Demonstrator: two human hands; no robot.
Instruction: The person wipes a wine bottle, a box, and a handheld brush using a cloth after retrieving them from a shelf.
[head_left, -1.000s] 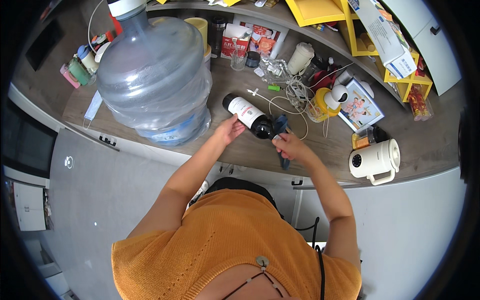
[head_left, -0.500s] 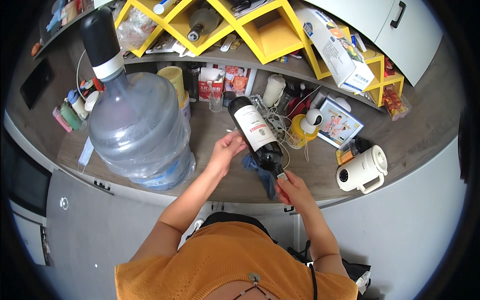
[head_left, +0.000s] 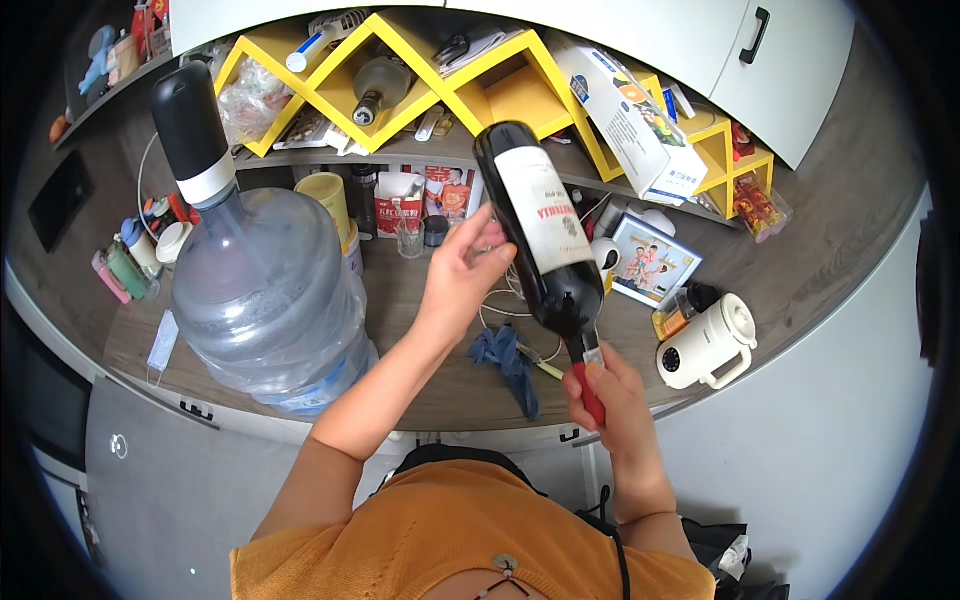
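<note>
Right fingers (head_left: pixel 597 378) are wrapping tight around the red-capped neck of the bottle (head_left: pixel 545 235), closed on it. Left fingers (head_left: pixel 478 243) are curling against the side of the bottle body beside the white label, part-closed and touching the glass; can't tell how much of the load they're taking. Left hand (head_left: pixel 462 275) is sitting higher and further out than the right hand (head_left: pixel 612 395).

Bottle is dark glass, in the air above the surface (head_left: pixel 420 330), tilting with its base up toward the yellow rack (head_left: pixel 400 70) and its neck down toward the person. It's touching nothing but the two hands.

A blue cloth (head_left: pixel 505 360) is lying on the surface below the bottle, between the two forearms. The big water jug (head_left: pixel 265 290) with a black-and-white pump top is standing to the left, well apart from the left arm. A white kettle (head_left: pixel 705 345) is standing near the right hand, on the front edge of the surface. A framed photo (head_left: pixel 655 262) is leaning just behind the bottle. White cables (head_left: pixel 505 305) are lying beside the cloth. Another bottle (head_left: pixel 375 85) is lying in a rack slot. A long carton (head_left: pixel 625 115) is leaning on the rack's right side.
</note>
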